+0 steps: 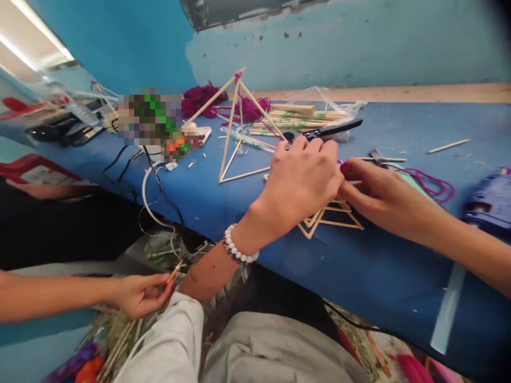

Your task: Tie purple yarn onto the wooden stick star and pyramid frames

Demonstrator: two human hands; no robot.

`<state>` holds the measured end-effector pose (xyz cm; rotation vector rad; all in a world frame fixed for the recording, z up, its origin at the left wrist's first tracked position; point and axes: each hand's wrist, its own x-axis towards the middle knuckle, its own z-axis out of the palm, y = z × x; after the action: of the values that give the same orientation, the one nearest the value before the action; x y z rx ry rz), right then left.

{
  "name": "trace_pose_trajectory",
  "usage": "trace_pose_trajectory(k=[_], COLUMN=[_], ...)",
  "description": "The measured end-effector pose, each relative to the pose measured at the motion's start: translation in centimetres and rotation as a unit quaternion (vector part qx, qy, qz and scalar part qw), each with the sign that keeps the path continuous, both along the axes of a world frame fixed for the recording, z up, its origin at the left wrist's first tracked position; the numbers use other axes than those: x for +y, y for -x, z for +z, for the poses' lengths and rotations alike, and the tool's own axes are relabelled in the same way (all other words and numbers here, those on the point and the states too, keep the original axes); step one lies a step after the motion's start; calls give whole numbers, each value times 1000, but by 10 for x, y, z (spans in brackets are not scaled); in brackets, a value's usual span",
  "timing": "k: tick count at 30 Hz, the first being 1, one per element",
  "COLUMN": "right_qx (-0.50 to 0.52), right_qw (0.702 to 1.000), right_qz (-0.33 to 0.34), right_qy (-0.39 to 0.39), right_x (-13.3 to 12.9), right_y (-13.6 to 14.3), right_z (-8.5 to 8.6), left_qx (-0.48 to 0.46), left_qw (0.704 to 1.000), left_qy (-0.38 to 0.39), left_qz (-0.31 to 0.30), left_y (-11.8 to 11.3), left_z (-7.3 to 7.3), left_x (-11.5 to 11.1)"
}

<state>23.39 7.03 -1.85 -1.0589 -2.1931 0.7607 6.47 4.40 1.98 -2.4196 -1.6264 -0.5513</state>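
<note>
A pyramid frame of thin wooden sticks (228,127) stands on the blue table, its top corner bound with purple yarn. My left hand (301,178), with a beaded bracelet at the wrist, is closed over the frame's near right corner, which it hides. Against it, my right hand (377,189) is pinched closed at the same corner, where a little purple yarn shows. A loose loop of purple yarn (433,181) lies behind my right hand. Below my hands, flat stick triangles (333,221) rest on the table. Black-handled scissors (323,131) lie just beyond my left hand.
Bundled sticks in plastic (295,119) and purple yarn balls (203,100) lie near the wall. A single stick (449,146) and a glue gun-like blue object (489,199) are at right. Another person's hand (146,295) holds a small pencil-like stick at lower left. Cables (149,183) hang off the edge.
</note>
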Motion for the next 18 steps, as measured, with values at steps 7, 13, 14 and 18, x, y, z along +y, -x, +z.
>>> trace_pose_trajectory(k=[7,13,14,18], right_qx=[28,11,10,6], right_qw=[999,999,999,1000], right_qz=[36,32,30,28], right_qy=[7,6,7,-4], right_x=[3,4,4,1], right_y=[-3,-5,-5,-4], right_z=[-4,3,5,13], left_qx=[-50,-236,-260,-317], left_qw=[999,966,959,934], left_qy=[-9,74,84,103], left_qz=[-2,-71,-82,-128], left_y=[1,33,37,46], left_z=[-1,-16,-19,-31], left_x=[-4,13,17,26])
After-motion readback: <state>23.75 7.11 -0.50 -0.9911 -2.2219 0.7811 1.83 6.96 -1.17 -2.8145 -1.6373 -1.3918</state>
